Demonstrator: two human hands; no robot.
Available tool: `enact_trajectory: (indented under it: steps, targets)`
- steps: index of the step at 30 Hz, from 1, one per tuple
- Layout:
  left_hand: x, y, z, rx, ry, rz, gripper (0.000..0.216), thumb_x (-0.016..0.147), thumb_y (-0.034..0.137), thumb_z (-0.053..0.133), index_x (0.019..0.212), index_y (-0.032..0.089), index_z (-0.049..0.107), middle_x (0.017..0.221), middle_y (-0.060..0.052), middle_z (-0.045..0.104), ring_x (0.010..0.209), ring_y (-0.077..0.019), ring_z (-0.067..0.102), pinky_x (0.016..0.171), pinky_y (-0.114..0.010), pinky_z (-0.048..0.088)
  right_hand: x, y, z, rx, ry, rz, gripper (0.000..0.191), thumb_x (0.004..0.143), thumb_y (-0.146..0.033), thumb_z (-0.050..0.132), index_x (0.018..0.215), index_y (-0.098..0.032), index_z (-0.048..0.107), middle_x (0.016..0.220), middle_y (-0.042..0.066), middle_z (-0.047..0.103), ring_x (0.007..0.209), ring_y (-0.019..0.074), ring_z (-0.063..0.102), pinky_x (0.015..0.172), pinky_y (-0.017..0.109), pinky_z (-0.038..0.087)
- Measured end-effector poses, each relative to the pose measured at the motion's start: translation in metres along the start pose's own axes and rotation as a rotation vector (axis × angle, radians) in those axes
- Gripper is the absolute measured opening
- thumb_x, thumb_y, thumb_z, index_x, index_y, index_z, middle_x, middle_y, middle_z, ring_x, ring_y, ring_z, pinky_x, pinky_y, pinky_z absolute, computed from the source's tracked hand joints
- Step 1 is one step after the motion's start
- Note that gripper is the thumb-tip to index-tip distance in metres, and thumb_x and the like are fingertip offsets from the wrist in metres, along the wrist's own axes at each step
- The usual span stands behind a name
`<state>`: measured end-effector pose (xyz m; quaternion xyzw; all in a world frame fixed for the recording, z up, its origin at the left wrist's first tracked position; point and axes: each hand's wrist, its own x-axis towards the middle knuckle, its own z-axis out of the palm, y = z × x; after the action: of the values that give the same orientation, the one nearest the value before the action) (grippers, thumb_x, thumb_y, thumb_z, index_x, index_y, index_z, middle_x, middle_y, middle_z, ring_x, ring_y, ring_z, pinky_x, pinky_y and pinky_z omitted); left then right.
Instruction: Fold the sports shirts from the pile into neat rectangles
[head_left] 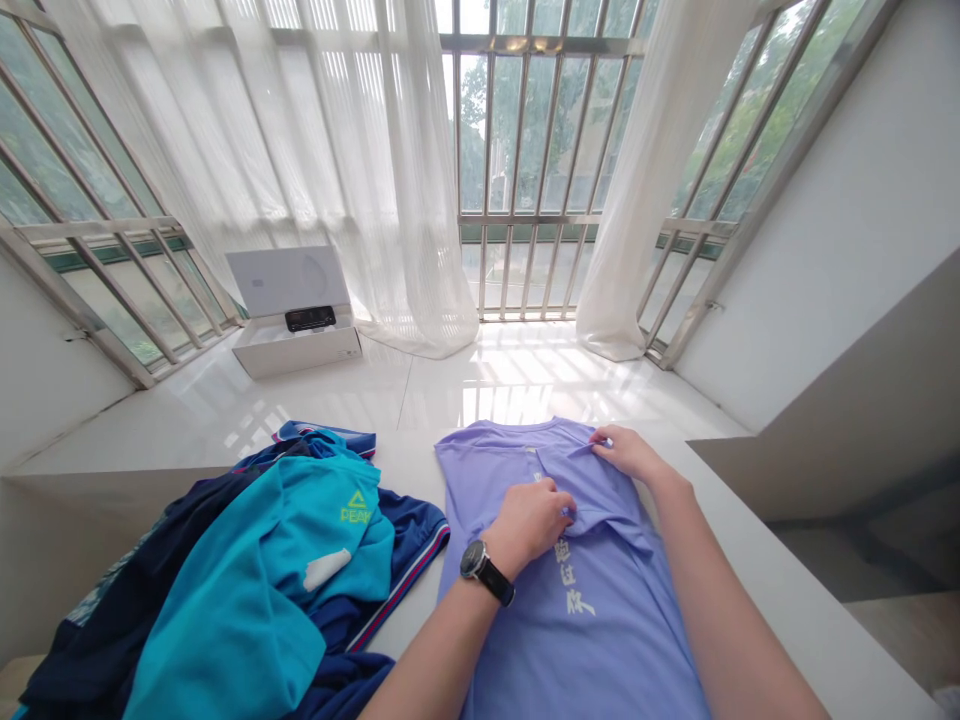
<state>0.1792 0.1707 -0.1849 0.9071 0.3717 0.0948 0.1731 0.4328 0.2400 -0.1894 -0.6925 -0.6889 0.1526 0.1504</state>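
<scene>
A lilac T-shirt with white printed characters lies flat on a white ledge in front of me. My left hand, with a black watch on the wrist, is closed and pinches a fold of the shirt near its middle. My right hand pinches the same fold further up, close to the collar edge. Between the two hands the fabric is doubled over into a ridge.
A heap of teal and navy sports shirts lies left of the lilac shirt. An open white box with a black device inside stands on the glossy sill by sheer curtains and a barred window. A drop runs along the ledge's right side.
</scene>
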Motion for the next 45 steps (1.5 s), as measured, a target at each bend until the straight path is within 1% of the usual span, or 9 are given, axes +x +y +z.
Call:
enact_trajectory:
  steps: [5, 9, 15, 19, 26, 31, 37, 41, 45]
  targets:
    - [-0.003, -0.006, -0.006, -0.070, -0.064, 0.032, 0.031, 0.091, 0.022, 0.053, 0.115, 0.031, 0.070, 0.110, -0.005, 0.067, 0.088, -0.0194, 0.066, 0.080, -0.028, 0.051, -0.004, -0.002, -0.002, 0.008, 0.026, 0.033, 0.019, 0.084, -0.018, 0.059, 0.095, -0.018, 0.075, 0.101, 0.007, 0.075, 0.095, 0.0207, 0.067, 0.085, 0.025, 0.047]
    - [-0.005, -0.013, -0.010, -0.157, -0.104, 0.100, 0.036, 0.081, 0.026, 0.064, 0.117, 0.030, 0.069, 0.111, -0.003, 0.066, 0.086, -0.0169, 0.064, 0.079, -0.024, 0.050, -0.006, -0.001, -0.003, 0.019, 0.046, 0.059, 0.021, 0.086, -0.015, 0.056, 0.096, -0.019, 0.074, 0.102, 0.006, 0.075, 0.094, 0.0190, 0.067, 0.084, 0.024, 0.047]
    - [-0.001, -0.011, 0.000, -0.048, -0.007, 0.128, 0.021, 0.087, 0.025, 0.061, 0.103, 0.030, 0.075, 0.101, -0.001, 0.068, 0.083, -0.0171, 0.064, 0.078, -0.026, 0.049, -0.007, 0.000, -0.003, 0.019, 0.064, 0.052, 0.021, 0.085, -0.015, 0.057, 0.094, -0.019, 0.075, 0.099, 0.006, 0.076, 0.091, 0.0186, 0.068, 0.082, 0.024, 0.048]
    - [-0.001, -0.005, -0.009, -0.002, 0.028, 0.184, 0.020, 0.089, 0.021, 0.058, 0.099, 0.027, 0.075, 0.099, -0.002, 0.069, 0.085, -0.0173, 0.065, 0.078, -0.026, 0.048, -0.005, 0.005, -0.001, -0.005, 0.083, 0.063, 0.021, 0.085, -0.017, 0.057, 0.095, -0.020, 0.075, 0.100, 0.006, 0.076, 0.092, 0.0188, 0.068, 0.082, 0.024, 0.048]
    - [-0.008, 0.006, -0.035, 0.037, -0.144, 0.155, 0.014, 0.084, 0.019, 0.061, 0.087, 0.022, 0.074, 0.092, -0.003, 0.071, 0.082, -0.0191, 0.065, 0.067, -0.026, 0.046, -0.003, 0.014, 0.003, -0.095, 0.151, 0.130, 0.022, 0.086, -0.017, 0.056, 0.097, -0.020, 0.074, 0.107, 0.009, 0.073, 0.098, 0.0219, 0.066, 0.086, 0.029, 0.047]
    - [-0.007, 0.006, -0.027, 0.061, -0.158, 0.103, 0.016, 0.084, 0.016, 0.057, 0.091, 0.021, 0.070, 0.094, -0.004, 0.071, 0.083, -0.0203, 0.066, 0.068, -0.027, 0.047, -0.001, 0.016, 0.003, -0.125, 0.172, 0.117, 0.021, 0.087, -0.017, 0.056, 0.098, -0.019, 0.074, 0.116, 0.012, 0.067, 0.100, 0.0220, 0.065, 0.089, 0.030, 0.047]
    - [-0.007, 0.004, -0.020, 0.032, -0.032, 0.144, 0.037, 0.085, 0.020, 0.059, 0.122, 0.025, 0.060, 0.113, -0.005, 0.067, 0.086, -0.0199, 0.067, 0.073, -0.028, 0.050, 0.001, 0.013, 0.002, -0.099, 0.099, 0.007, 0.021, 0.086, -0.017, 0.060, 0.101, -0.021, 0.074, 0.115, 0.006, 0.069, 0.101, 0.0167, 0.065, 0.091, 0.023, 0.047]
    - [-0.004, 0.002, -0.013, 0.043, -0.071, 0.188, 0.024, 0.089, 0.018, 0.054, 0.106, 0.027, 0.069, 0.107, -0.002, 0.068, 0.085, -0.0181, 0.067, 0.073, -0.026, 0.050, 0.001, 0.017, 0.004, -0.123, 0.083, 0.035, 0.014, 0.086, -0.021, 0.062, 0.092, -0.020, 0.075, 0.105, 0.007, 0.072, 0.096, 0.0192, 0.067, 0.087, 0.025, 0.048]
    - [-0.002, -0.003, -0.010, 0.046, -0.078, 0.185, 0.022, 0.089, 0.017, 0.054, 0.100, 0.025, 0.072, 0.103, -0.003, 0.070, 0.088, -0.0187, 0.068, 0.074, -0.025, 0.050, 0.000, 0.023, 0.003, -0.158, 0.126, 0.102, 0.015, 0.089, -0.026, 0.061, 0.093, -0.020, 0.075, 0.108, 0.009, 0.071, 0.098, 0.0212, 0.066, 0.086, 0.027, 0.047]
